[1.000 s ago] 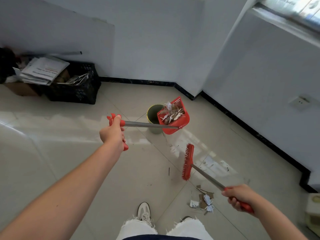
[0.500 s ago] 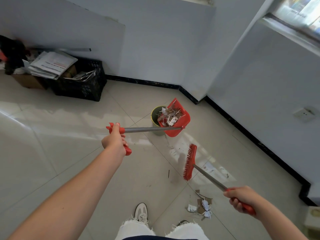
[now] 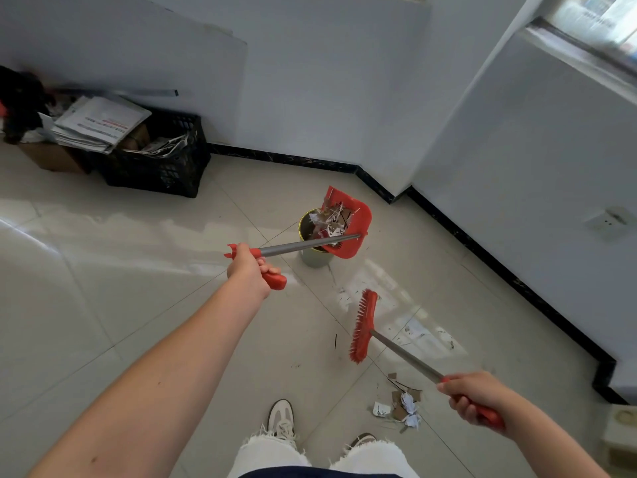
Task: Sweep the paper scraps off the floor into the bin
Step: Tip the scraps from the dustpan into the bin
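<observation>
1. Nearest us, a small heap of paper scraps [image 3: 401, 407] lies on the floor [image 3: 103, 305] just ahead of our right shoe, beside our right side and well apart from the bin.
2. Our right hand [image 3: 474, 396] is wrapped tight round the red grip of the broom [image 3: 362, 327]. Its metal shaft runs from that hand up and to the left, and the red brush head hangs above the floor, beyond the heap. So the right hand is the nearer one to those scraps, and we judge they call for a pull of the brush back toward us before any sweeping.
3. Further out, our left hand [image 3: 250, 270] is closed round the red handle of the dustpan [image 3: 348, 224]. Its shaft points away to the right, nearly level.
4. The pan is tipped on edge at the bin [image 3: 312, 257]; its open face turns left toward the mouth, and a load of scraps bunches in the pan over the rim.
5. We judge the coming move turns on this: the load lies at the far end of the left-hand shaft, so rolling that wrist should tip it in.
6. Fine bits dot the floor between the bin and the brush.
</observation>
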Demonstrator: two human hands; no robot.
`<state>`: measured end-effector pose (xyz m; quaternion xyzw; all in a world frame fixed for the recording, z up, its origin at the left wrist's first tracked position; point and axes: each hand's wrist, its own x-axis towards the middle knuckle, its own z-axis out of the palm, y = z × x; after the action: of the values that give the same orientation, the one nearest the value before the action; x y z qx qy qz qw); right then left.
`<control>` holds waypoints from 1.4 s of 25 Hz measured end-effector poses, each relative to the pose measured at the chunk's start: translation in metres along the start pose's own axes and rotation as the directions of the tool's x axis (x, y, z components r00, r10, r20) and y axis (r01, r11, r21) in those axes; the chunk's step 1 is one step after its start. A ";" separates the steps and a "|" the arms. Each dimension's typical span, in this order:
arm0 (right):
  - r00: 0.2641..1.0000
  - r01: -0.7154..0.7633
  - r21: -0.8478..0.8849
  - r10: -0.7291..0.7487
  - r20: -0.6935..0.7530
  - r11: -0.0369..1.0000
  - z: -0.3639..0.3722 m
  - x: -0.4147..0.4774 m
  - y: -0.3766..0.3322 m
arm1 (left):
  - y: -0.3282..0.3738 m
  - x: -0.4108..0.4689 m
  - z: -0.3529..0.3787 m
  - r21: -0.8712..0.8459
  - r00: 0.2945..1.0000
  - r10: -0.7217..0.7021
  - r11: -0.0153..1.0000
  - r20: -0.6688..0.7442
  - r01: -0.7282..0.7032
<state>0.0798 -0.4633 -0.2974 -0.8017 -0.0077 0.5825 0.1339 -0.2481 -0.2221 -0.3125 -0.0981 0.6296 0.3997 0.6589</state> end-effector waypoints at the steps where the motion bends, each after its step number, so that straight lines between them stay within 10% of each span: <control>1: 1.000 -0.001 -0.013 0.001 0.003 1.000 0.002 0.000 0.001 | -0.004 0.000 0.002 -0.016 1.000 -0.012 1.000 0.012 0.012; 35: 0.998 0.065 0.079 -0.066 0.021 0.995 -0.016 -0.015 -0.062 | -0.076 -0.038 -0.052 -0.400 0.975 -0.216 0.891 0.045 0.216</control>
<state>0.0992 -0.4093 -0.2650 -0.7883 -0.0126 0.5869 0.1843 -0.2337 -0.3201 -0.3163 -0.3009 0.5194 0.4450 0.6645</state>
